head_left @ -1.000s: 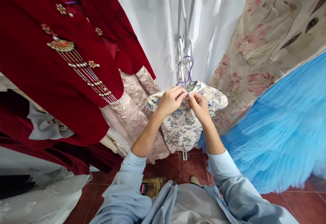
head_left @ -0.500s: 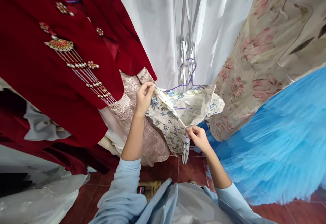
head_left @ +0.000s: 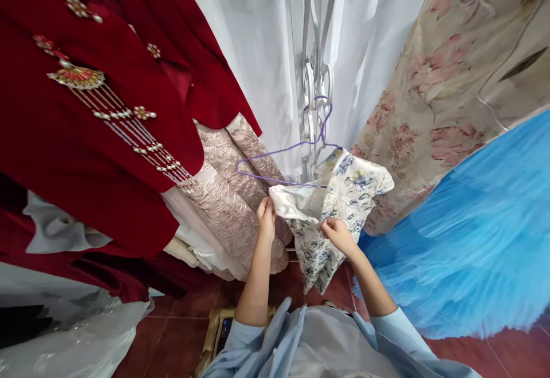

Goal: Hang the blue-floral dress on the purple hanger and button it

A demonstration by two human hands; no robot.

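Note:
A white garment with blue floral print hangs by one shoulder from a purple wire hanger. The hanger's left arm sticks out bare above the cloth. My left hand pinches the garment's loose left shoulder edge, just below the hanger's lower bar. With fingers closed, my right hand grips the garment at the middle of its front opening. Above, the hanger's hook hangs at white hooks on a metal stand.
On the left hang a red velvet garment with beaded ornaments and a pink brocade garment. A floral cream garment and a blue tulle skirt hang on the right. White curtains stand behind. The floor is red tile.
My left hand has moved down and right, bringing the garment's left shoulder off the hanger. The hanger's left arm now shows uncovered. My right hand keeps its grip, slightly lower.

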